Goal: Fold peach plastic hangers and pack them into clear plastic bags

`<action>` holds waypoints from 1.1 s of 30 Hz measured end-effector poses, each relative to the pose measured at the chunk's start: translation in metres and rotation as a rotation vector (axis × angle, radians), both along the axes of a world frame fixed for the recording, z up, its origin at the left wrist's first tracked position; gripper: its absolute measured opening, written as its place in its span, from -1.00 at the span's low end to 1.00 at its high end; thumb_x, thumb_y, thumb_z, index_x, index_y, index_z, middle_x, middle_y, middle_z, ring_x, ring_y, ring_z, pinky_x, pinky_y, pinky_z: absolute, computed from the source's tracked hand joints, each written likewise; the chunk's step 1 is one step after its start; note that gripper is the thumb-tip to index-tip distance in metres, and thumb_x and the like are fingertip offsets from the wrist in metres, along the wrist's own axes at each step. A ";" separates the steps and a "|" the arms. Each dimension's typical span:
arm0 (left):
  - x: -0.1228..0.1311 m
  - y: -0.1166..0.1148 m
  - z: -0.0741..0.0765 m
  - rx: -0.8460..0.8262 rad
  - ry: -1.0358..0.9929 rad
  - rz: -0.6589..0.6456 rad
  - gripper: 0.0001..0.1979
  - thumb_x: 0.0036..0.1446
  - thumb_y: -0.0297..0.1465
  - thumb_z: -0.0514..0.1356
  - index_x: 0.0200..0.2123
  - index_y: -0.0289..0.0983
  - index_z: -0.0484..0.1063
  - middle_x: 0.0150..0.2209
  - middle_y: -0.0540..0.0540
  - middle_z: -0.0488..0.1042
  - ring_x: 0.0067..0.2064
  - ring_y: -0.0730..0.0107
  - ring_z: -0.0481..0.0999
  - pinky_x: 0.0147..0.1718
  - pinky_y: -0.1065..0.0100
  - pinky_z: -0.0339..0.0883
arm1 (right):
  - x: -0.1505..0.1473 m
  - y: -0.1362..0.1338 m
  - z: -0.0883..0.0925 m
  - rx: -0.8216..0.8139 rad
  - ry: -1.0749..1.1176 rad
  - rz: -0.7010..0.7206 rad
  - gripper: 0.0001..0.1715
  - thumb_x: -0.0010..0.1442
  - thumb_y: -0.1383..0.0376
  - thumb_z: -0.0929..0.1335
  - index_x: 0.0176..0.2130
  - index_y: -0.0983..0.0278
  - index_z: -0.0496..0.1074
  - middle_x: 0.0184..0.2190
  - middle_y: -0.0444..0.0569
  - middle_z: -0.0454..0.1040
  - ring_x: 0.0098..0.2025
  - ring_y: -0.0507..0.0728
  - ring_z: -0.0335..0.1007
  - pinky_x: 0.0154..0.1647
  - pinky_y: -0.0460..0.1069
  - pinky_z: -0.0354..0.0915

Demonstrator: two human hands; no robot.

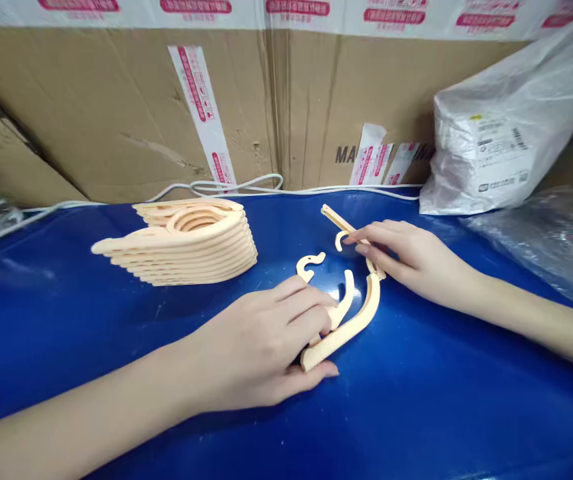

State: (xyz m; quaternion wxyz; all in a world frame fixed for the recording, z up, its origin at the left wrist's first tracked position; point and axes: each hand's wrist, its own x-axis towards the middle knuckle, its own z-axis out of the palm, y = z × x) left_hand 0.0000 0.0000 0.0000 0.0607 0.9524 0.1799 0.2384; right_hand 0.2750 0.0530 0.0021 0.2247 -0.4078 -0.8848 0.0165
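A cream plastic folding hanger (345, 338) lies unfolded on the blue table, with a curved hook (311, 261) and several bent pieces showing. My left hand (271, 337) grips its near arm, the thumb beneath and the fingers over the top. On the far arm, close to the joint, rests my right hand (406, 257), thumb and fingers closed around it. Part of the hanger is hidden under both hands. To the left of it stands a neat stack of folded cream hangers (196, 257).
Large cardboard boxes (116, 120) with printed tape line the back edge. A white cable (316, 191) runs along their foot. At the right sit a white plastic bag (496, 147) with a label and clear plastic wrap (551, 233). The table (441, 400) is glossy blue.
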 end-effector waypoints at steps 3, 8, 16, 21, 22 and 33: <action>0.002 0.002 0.001 0.058 0.012 0.026 -0.88 0.33 -0.38 0.20 -0.20 -0.35 0.43 -0.05 -0.12 0.54 -0.05 0.31 0.46 0.13 0.33 0.32 | 0.000 0.000 -0.001 0.002 -0.010 0.005 -0.70 0.44 0.24 0.20 0.01 0.22 0.46 -0.17 -0.06 0.55 -0.15 0.12 0.44 -0.11 0.05 0.27; 0.003 0.004 -0.002 0.257 0.057 0.185 -0.83 0.37 -0.50 0.11 -0.14 -0.43 0.49 0.00 -0.22 0.56 -0.03 0.12 0.49 -0.06 0.19 0.46 | 0.002 0.001 0.000 0.015 -0.039 0.007 -0.70 0.41 0.29 0.21 0.00 0.24 0.46 -0.20 -0.04 0.53 -0.19 0.14 0.42 -0.15 0.06 0.26; -0.002 0.001 -0.008 0.190 0.024 0.269 -0.73 0.35 -0.59 0.09 0.07 -0.44 0.43 0.10 -0.21 0.49 0.04 0.16 0.49 -0.01 0.20 0.49 | 0.000 -0.001 0.004 0.054 -0.062 0.058 -0.73 0.40 0.32 0.22 -0.03 0.25 0.46 -0.21 -0.04 0.52 -0.20 0.12 0.41 -0.16 0.05 0.21; -0.002 0.002 -0.005 0.181 0.049 0.272 -0.76 0.35 -0.58 0.11 0.04 -0.40 0.44 0.04 -0.15 0.52 0.00 0.20 0.49 -0.05 0.24 0.46 | 0.000 -0.002 0.005 0.086 -0.107 0.150 -0.71 0.42 0.34 0.21 0.01 0.26 0.46 -0.28 -0.06 0.48 -0.25 0.11 0.36 -0.21 0.03 0.16; -0.002 0.004 -0.004 0.194 0.052 0.271 -0.78 0.35 -0.58 0.11 0.01 -0.40 0.45 0.02 -0.14 0.53 -0.02 0.21 0.50 -0.05 0.24 0.44 | 0.000 -0.003 0.005 0.096 -0.127 0.171 -0.70 0.42 0.34 0.20 0.01 0.26 0.46 -0.28 -0.06 0.48 -0.25 0.11 0.35 -0.21 0.03 0.14; 0.001 0.011 0.002 0.369 0.070 0.302 -0.89 0.32 -0.53 0.17 -0.15 -0.32 0.49 -0.04 -0.12 0.55 -0.06 0.10 0.46 -0.13 0.15 0.32 | -0.006 -0.012 0.008 0.171 -0.202 0.353 -0.70 0.42 0.39 0.17 -0.06 0.33 0.45 -0.39 -0.09 0.39 -0.34 0.09 0.22 -0.22 0.03 0.08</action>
